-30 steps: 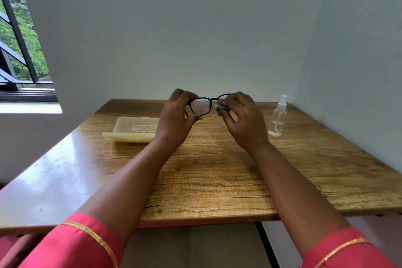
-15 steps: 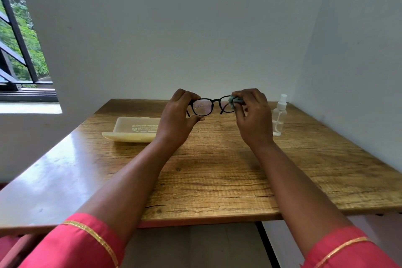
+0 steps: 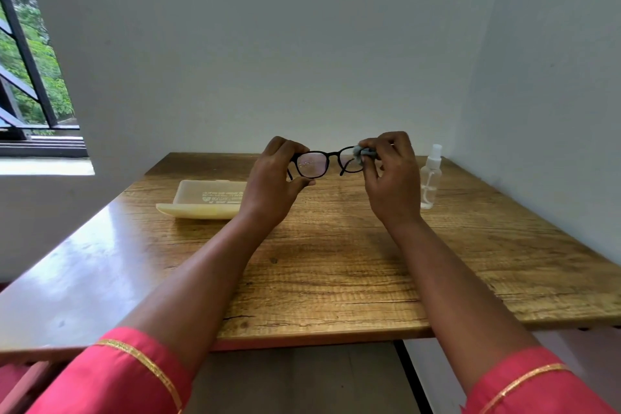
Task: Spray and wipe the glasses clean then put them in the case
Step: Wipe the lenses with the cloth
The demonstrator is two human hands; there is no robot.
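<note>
Black-framed glasses [image 3: 327,161] are held up above the wooden table [image 3: 336,262], lenses facing me. My left hand [image 3: 272,185] pinches the frame's left end; droplets speckle the left lens. My right hand [image 3: 389,178] presses a small grey cloth [image 3: 363,152] against the outer edge of the right lens. A cream glasses case [image 3: 205,200] lies open on the table to the left, partly behind my left wrist. A small clear spray bottle [image 3: 430,178] with a white nozzle stands upright just right of my right hand.
The table sits in a corner, with white walls behind it and along its right side. A barred window [image 3: 30,77] opens at the far left. Its near edge runs just in front of my pink sleeves [image 3: 117,376].
My right hand with the cloth has slid from the bridge side of the right lens out to its outer edge and risen a little. My left hand has held the glasses still.
</note>
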